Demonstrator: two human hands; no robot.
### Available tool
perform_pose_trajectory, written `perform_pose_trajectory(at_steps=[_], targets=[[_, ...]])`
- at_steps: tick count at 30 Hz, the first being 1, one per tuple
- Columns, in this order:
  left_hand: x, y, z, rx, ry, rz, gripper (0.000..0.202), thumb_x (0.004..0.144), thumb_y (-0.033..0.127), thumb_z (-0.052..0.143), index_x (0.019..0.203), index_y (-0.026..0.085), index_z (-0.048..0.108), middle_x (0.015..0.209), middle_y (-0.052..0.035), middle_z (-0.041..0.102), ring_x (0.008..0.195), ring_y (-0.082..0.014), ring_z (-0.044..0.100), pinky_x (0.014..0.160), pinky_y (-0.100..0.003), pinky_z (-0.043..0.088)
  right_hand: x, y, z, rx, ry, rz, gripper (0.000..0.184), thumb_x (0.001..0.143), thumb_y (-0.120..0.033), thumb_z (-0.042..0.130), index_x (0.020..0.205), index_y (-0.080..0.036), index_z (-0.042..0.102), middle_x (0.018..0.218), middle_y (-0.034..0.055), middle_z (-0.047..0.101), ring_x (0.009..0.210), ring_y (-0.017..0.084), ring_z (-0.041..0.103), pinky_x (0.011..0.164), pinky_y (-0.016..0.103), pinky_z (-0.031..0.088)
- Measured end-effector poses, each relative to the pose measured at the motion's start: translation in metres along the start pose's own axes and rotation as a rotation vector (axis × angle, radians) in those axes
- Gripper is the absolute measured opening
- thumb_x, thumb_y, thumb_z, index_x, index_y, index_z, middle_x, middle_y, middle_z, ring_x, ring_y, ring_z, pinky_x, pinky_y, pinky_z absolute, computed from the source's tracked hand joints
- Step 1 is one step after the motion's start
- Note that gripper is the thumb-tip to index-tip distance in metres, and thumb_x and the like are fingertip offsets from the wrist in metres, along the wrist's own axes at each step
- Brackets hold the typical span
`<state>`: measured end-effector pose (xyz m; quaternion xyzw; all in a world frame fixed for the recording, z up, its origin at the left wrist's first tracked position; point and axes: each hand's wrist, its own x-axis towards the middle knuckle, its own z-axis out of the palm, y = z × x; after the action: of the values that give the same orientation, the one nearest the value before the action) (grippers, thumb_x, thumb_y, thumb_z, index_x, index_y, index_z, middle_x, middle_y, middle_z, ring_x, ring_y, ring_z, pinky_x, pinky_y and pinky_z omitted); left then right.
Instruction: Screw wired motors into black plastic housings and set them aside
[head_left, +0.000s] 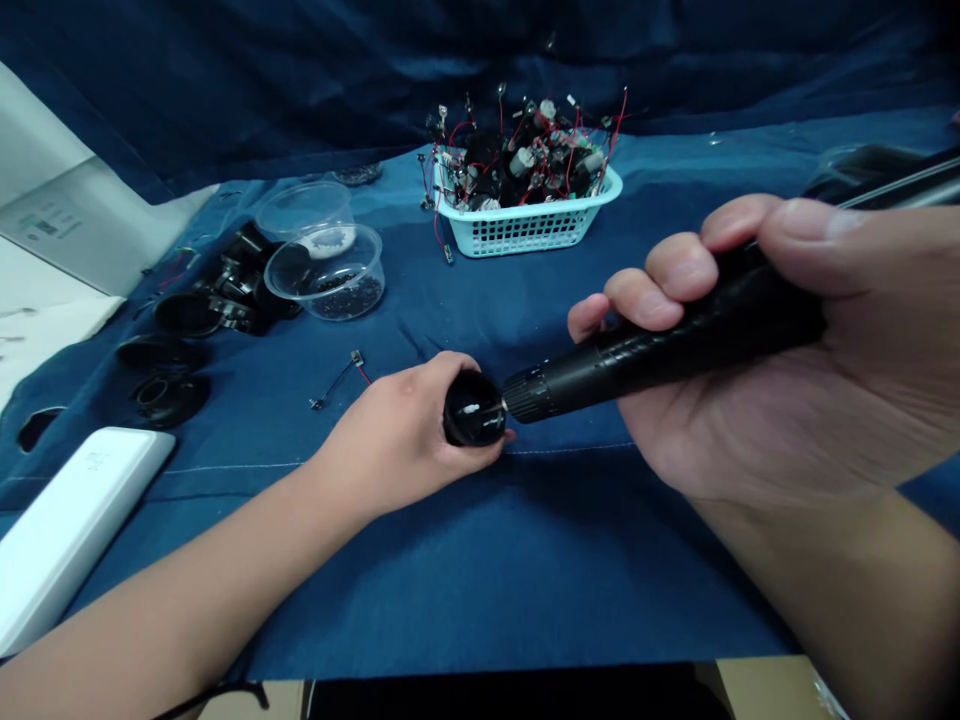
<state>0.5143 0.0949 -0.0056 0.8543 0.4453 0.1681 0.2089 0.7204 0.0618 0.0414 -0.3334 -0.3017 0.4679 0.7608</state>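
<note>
My left hand (409, 430) is wrapped round a round black plastic housing (472, 425), its hollow end facing right. Something small and white shows inside it. In my right hand (780, 370) lies a black electric screwdriver (622, 365), gripped along its body and pointing left. Its thin bit reaches into the mouth of the housing; whether the tip touches a screw cannot be seen. Just beyond my left hand, a small circuit piece with red and dark wires (356, 358) rests on the blue cloth.
A light blue basket (525, 238) full of wired parts stands at the back. Clear plastic tubs (375, 275) hold small dark and white pieces. Black housings (187, 312) lie at the left, near a long white box (90, 520). Blue cloth (465, 570) covers the table.
</note>
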Motion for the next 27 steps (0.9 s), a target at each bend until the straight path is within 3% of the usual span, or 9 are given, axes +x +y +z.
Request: perform_pose_trajectory(at_steps=[6, 11, 16, 27], targets=[[0.0, 0.001, 0.001, 0.005, -0.004, 0.002, 0.042, 0.083, 0.05, 0.081, 0.112, 0.025, 0.063, 0.09, 0.002, 0.075, 0.077, -0.0175, 0.073, 0.066, -0.025, 0.051, 0.0, -0.001, -0.001, -0.004, -0.055, 0.027, 0.015, 0.085, -0.026, 0.068, 0.072, -0.022, 0.062, 0.068, -0.0017, 0.053, 0.063, 0.014, 0.054, 0.072, 0.037, 0.065], [0.0, 0.001, 0.001, -0.012, -0.021, -0.003, 0.043, 0.082, 0.051, 0.081, 0.111, 0.025, 0.063, 0.089, 0.0023, 0.075, 0.077, -0.0174, 0.073, 0.065, -0.025, 0.051, -0.001, -0.002, 0.0, -0.01, -0.041, 0.018, 0.025, 0.09, -0.023, 0.061, 0.065, -0.021, 0.057, 0.067, -0.0012, 0.051, 0.061, 0.013, 0.053, 0.07, 0.036, 0.064], [0.001, 0.002, -0.001, -0.004, -0.04, -0.023, 0.044, 0.082, 0.051, 0.081, 0.112, 0.024, 0.063, 0.091, 0.0013, 0.075, 0.079, -0.0184, 0.073, 0.067, -0.026, 0.052, -0.002, -0.003, -0.001, 0.003, -0.07, 0.021, 0.018, 0.091, -0.023, 0.061, 0.072, -0.022, 0.061, 0.067, -0.0014, 0.052, 0.064, 0.015, 0.055, 0.072, 0.037, 0.064], [0.001, -0.005, 0.001, 0.003, -0.022, 0.012, 0.045, 0.082, 0.052, 0.082, 0.113, 0.025, 0.061, 0.088, 0.0035, 0.073, 0.076, -0.0161, 0.071, 0.065, -0.025, 0.049, 0.0, -0.013, 0.002, -0.121, -0.088, 0.026, 0.027, 0.094, -0.017, 0.058, 0.068, -0.023, 0.058, 0.07, -0.0009, 0.048, 0.066, 0.014, 0.057, 0.077, 0.037, 0.064]])
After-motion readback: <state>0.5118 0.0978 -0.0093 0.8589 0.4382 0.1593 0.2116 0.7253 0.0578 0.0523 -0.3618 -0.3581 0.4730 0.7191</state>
